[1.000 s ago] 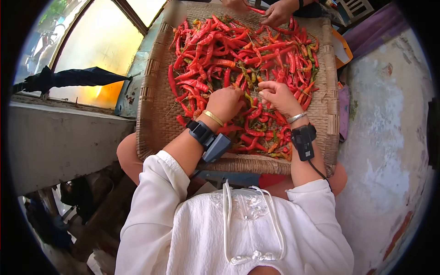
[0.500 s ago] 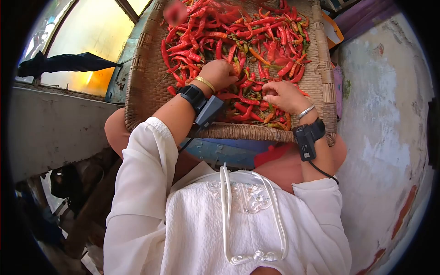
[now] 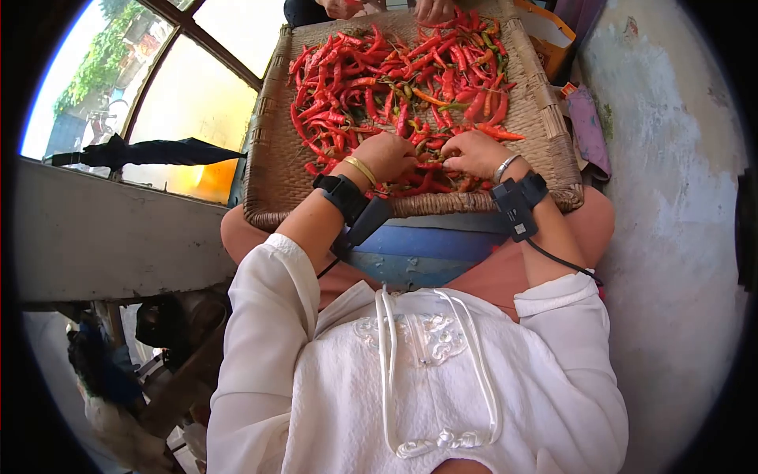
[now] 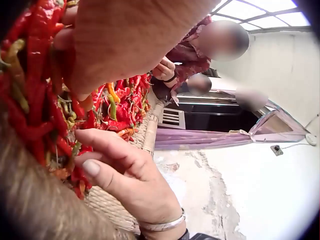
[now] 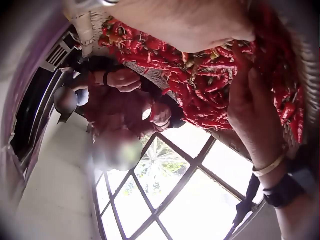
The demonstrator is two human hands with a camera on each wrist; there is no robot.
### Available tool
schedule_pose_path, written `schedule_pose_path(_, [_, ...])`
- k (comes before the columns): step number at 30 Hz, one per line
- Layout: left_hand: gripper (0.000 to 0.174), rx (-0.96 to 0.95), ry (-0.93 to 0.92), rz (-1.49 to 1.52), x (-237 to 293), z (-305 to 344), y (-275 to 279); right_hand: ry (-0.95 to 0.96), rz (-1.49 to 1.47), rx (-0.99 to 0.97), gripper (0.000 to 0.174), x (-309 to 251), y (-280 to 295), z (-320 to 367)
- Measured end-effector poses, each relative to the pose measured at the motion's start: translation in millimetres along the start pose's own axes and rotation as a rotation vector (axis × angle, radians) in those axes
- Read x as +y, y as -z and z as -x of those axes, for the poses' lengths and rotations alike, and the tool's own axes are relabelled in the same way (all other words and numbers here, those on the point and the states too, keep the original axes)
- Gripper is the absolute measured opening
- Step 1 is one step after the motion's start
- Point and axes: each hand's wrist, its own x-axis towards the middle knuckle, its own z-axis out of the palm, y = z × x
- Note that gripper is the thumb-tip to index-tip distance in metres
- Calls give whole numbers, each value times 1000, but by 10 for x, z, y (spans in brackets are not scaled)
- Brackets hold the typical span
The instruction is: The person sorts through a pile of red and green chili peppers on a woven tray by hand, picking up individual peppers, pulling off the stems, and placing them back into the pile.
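Many red chili peppers (image 3: 339, 87) lie heaped in a shallow woven basket (image 3: 541, 150), with some green and orange ones among them. My left hand (image 3: 383, 156) is over the near part of the heap, fingers bent down. In the left wrist view a red chili (image 4: 67, 65) shows in its grasp, partly hidden by the palm. Beside it, my right hand (image 3: 475, 155) reaches into the same peppers. Its thumb and index finger (image 4: 107, 142) are stretched out with a gap between them, tips right at some stems. An orange-red chili (image 3: 499, 133) lies just beyond the right hand.
Across the basket, another person's hands (image 3: 433, 9) are at its far edge. A folded dark umbrella (image 3: 170, 150) lies along the windowsill on the left. A plastered wall (image 3: 663, 197) stands on the right, near an orange-edged bag (image 3: 553, 35).
The head view has shifted. Both hands are nearer the basket's front edge than a second ago, and closer together than half a second ago. The other person's hands are back in view.
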Motion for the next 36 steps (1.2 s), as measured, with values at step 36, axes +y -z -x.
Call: schedule_pose_path(36, [31,472,125,896,-671,-1124,712,-31,197,169,21,283,175,105])
